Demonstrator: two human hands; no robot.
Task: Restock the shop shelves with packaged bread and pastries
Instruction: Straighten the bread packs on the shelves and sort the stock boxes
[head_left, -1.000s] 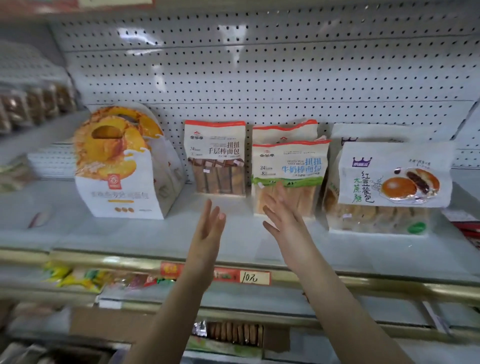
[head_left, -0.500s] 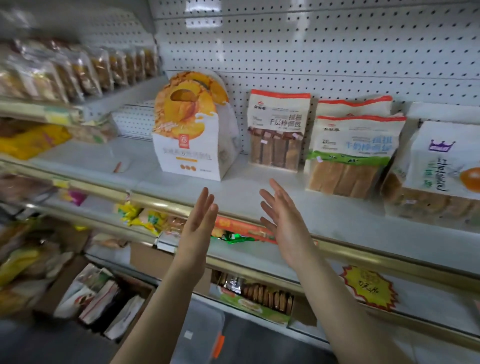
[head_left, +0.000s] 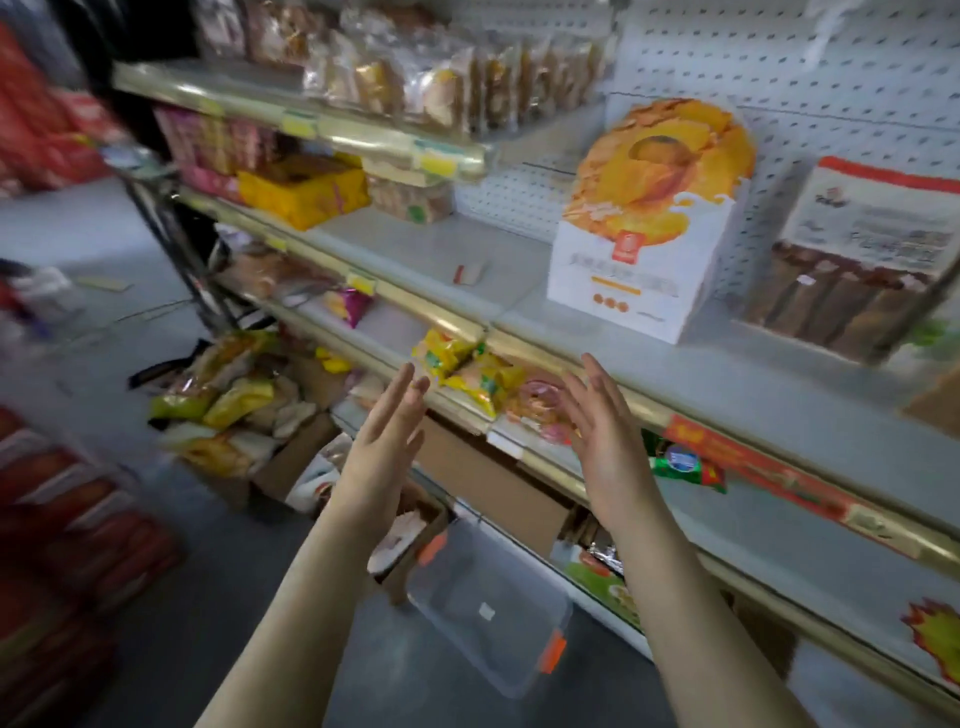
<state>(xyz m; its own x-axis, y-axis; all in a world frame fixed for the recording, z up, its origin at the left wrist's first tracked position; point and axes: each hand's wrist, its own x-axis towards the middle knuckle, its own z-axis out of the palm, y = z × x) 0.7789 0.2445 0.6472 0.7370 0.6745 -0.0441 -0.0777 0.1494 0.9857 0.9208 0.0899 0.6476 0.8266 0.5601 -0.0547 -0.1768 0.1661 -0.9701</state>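
My left hand (head_left: 382, 447) and my right hand (head_left: 605, 436) are raised side by side, fingers straight, palms facing each other, holding nothing. They hover in front of the gold shelf edge (head_left: 519, 345). Above on the grey shelf (head_left: 519, 291) stands a white and orange pastry box (head_left: 644, 228), with a bag of brown bread sticks (head_left: 857, 254) to its right. Low at the left, a heap of packaged bread bags (head_left: 234, 405) lies on the floor by cardboard boxes (head_left: 291, 457).
A clear plastic bin (head_left: 488, 597) with orange clips sits on the floor under my arms. Yellow snack packs (head_left: 467, 369) lie on the shelf below. Bagged pastries (head_left: 441, 78) fill the upper left shelf. Red stacked goods (head_left: 62, 519) stand at the left.
The view has swung left and down, so the shelf goods slid right and the floor boxes came into sight. Both hands stay open and have dropped below the shelf edge.
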